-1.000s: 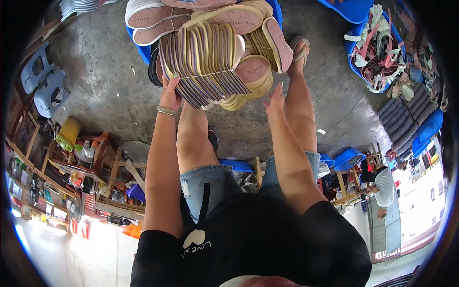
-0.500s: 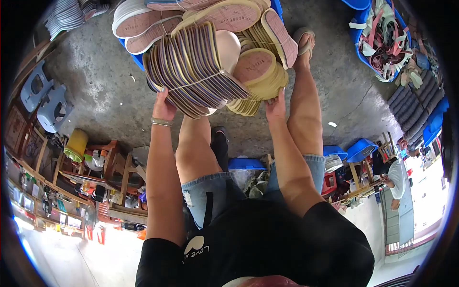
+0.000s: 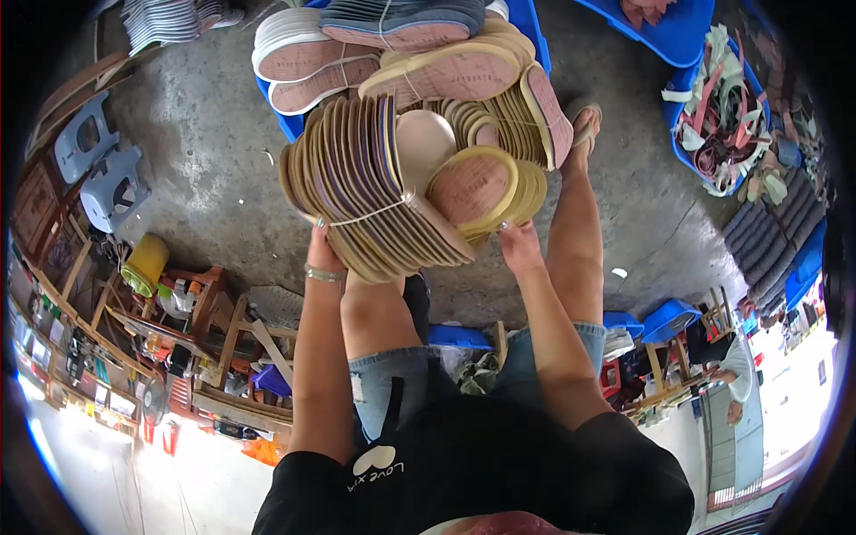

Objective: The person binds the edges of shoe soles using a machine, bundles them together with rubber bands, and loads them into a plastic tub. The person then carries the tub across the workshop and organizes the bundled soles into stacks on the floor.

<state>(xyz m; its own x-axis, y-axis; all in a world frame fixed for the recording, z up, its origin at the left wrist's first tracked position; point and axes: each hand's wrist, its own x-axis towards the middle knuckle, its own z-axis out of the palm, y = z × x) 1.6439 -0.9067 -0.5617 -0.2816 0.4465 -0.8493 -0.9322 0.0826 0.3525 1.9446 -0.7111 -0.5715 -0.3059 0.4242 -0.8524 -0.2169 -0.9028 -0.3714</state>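
Observation:
A large bundle of shoe soles point(image 3: 357, 192), standing on edge with brown, yellow and purple rims, is tied with string. My left hand point(image 3: 326, 250), wearing a bracelet, grips its lower left edge, thumb in front and the other fingers hidden beneath. Against the bundle's right side lies a stack of cream-edged soles point(image 3: 477, 189) with a pinkish top face. My right hand point(image 3: 521, 246) is closed on the lower edge of that stack, its fingertips partly hidden. Both are at the near side of a blue crate point(image 3: 292, 125), overlapping other soles.
The crate also holds tied white soles point(image 3: 294, 45), dark blue-edged soles point(image 3: 401, 22) and more cream soles point(image 3: 446, 71). A blue basket of scraps point(image 3: 724, 116) stands at the right. Grey-blue stools point(image 3: 111, 187) are at the left. My sandalled foot point(image 3: 584, 125) rests beside the crate.
Both hands and the soles they hold have come nearer my body, away from the crate's far soles. The soles have tilted slightly, and my view has shifted a little.

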